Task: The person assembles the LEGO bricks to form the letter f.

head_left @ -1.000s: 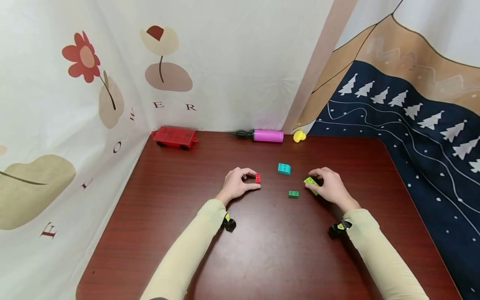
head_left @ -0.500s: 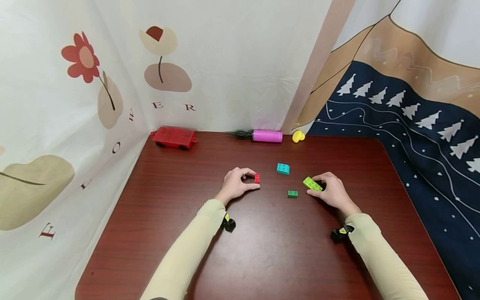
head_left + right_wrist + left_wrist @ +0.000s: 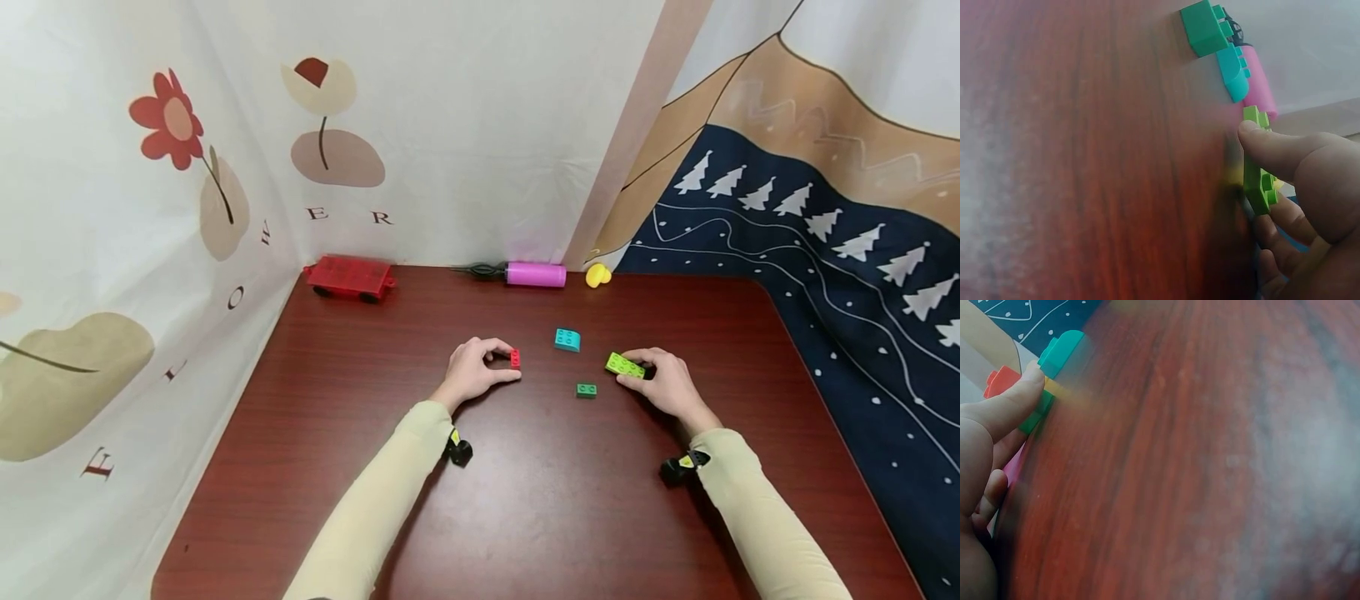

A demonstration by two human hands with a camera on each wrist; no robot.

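My left hand (image 3: 472,368) pinches a small red toy brick (image 3: 515,358) between thumb and fingers, close to the tabletop. In the left wrist view the thumb covers part of that red brick (image 3: 1001,381). Across from it, my right hand (image 3: 664,385) holds a longer lime green brick (image 3: 625,365) by thumb and fingers, its studs facing up. The right wrist view shows the thumb across the side of the lime brick (image 3: 1255,178). Between the hands a dark green brick (image 3: 587,391) lies nearer me, and a teal brick (image 3: 567,339) with a rounded end sits farther back.
Along the back edge of the brown table (image 3: 525,500) stand a red wheeled toy wagon (image 3: 349,277), a pink cylinder (image 3: 536,275) with a black end, and a small yellow object (image 3: 597,275). Printed cloth (image 3: 465,125) hangs behind and at the sides.
My right hand has shifted slightly right and turned the lime brick, with its fingers now nearer the right end and more studs showing. The left hand keeps its grip on the red brick.
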